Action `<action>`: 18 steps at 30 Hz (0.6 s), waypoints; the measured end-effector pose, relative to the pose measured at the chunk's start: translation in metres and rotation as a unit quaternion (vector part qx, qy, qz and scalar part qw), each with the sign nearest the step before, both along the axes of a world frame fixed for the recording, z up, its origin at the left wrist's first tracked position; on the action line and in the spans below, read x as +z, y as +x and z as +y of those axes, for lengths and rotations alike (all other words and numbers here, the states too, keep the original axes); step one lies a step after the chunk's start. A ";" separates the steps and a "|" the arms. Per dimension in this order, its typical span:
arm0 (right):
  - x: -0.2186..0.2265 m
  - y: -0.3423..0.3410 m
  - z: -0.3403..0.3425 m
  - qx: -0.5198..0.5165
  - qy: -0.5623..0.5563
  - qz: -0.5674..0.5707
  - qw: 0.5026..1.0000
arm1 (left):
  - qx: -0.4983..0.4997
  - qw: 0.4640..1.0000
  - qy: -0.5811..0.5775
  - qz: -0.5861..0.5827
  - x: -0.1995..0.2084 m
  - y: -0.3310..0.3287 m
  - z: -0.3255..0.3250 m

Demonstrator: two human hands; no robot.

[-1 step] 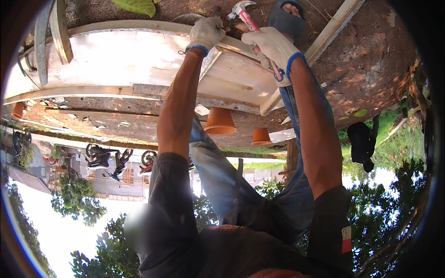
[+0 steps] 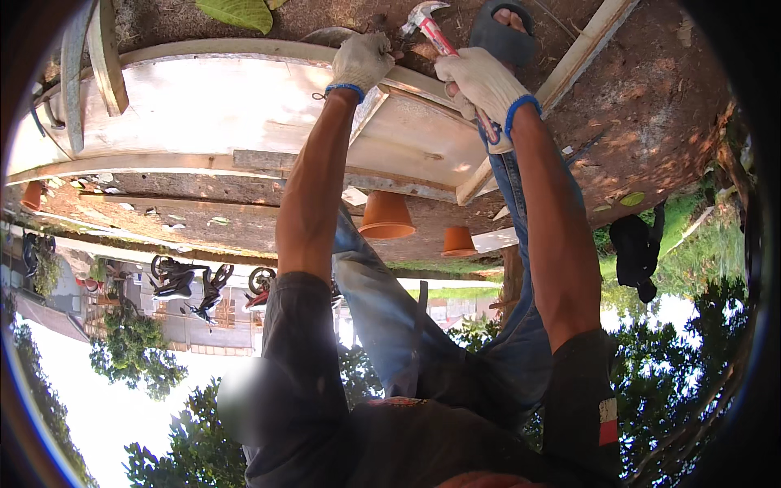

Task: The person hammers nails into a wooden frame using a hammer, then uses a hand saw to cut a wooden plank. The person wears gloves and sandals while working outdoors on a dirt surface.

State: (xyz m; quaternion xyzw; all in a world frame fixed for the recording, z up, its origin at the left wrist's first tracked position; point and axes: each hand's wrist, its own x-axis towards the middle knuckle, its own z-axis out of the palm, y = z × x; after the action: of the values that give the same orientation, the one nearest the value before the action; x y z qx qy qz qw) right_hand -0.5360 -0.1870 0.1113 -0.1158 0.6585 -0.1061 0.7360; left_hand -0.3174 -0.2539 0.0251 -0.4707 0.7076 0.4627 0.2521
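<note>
My right hand [image 2: 486, 85], in a white knit glove with a blue cuff, is wrapped round the handle of a claw hammer [image 2: 435, 34]. Its steel head points up and left, past the far edge of a wooden frame with a pale panel [image 2: 203, 93]. On that frame's far rail rests my left hand [image 2: 360, 61], gloved alike. Its fingers are curled together at the rail; whatever they pinch is too small to make out. The hammer head is a little to the right of these fingers, apart from them.
A sandalled foot [image 2: 506, 32] stands just beyond the right hand. A long wooden strip [image 2: 590, 53] slants at the right, and loose boards [image 2: 106, 57] lean at the far left. Terracotta pots [image 2: 386, 215] sit nearer me. A person in dark clothes [image 2: 636, 248] is off to the right.
</note>
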 end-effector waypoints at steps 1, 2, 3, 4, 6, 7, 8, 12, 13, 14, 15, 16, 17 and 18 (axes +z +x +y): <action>-0.003 0.006 0.004 -0.076 0.036 0.025 0.996 | -0.021 0.999 0.011 -0.027 0.000 0.000 0.002; -0.005 0.012 0.007 -0.123 0.018 0.066 0.990 | -0.019 0.999 0.009 -0.026 -0.003 -0.002 0.001; -0.008 0.019 0.005 -0.166 -0.007 0.107 0.980 | -0.018 1.000 0.003 -0.022 -0.008 -0.005 -0.004; -0.015 0.017 0.009 -0.104 0.019 0.043 0.994 | -0.018 1.000 -0.003 -0.019 -0.011 -0.007 -0.008; -0.027 0.009 0.012 -0.009 0.022 -0.018 1.000 | -0.010 0.999 0.035 -0.033 -0.005 -0.006 -0.011; -0.027 0.006 0.010 0.018 0.000 -0.015 1.000 | -0.006 0.998 0.055 -0.040 -0.003 -0.007 -0.014; -0.023 0.002 0.010 0.039 -0.018 -0.005 0.999 | -0.026 0.999 0.030 -0.018 -0.003 -0.010 -0.018; -0.012 0.020 0.011 -0.040 -0.039 0.086 0.995 | -0.145 0.978 -0.145 0.032 0.018 0.015 -0.028; -0.015 0.011 0.007 -0.060 0.057 -0.018 0.996 | -0.185 0.960 -0.207 0.044 0.024 0.026 -0.034; -0.016 0.003 0.004 -0.089 0.101 -0.056 0.989 | -0.182 0.958 -0.223 0.011 0.027 0.038 -0.041; -0.014 -0.001 0.000 -0.115 0.149 -0.095 0.977 | -0.178 0.954 -0.241 -0.031 0.034 0.053 -0.049; -0.009 -0.005 -0.004 -0.150 0.148 -0.067 0.975 | -0.173 0.948 -0.258 -0.072 0.038 0.062 -0.052; -0.004 -0.003 -0.007 -0.165 0.132 -0.026 0.977 | -0.198 0.953 -0.194 -0.120 0.039 0.067 -0.054; 0.001 0.000 -0.011 -0.177 0.113 0.014 0.978 | -0.220 0.952 -0.132 -0.165 0.041 0.062 -0.062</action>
State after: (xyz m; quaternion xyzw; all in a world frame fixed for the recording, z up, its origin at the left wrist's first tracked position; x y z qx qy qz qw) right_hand -0.5362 -0.1982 0.1126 0.0847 0.6863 -0.1577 0.7049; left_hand -0.2554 -0.3162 0.0661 -0.4023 0.7967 0.2145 0.3967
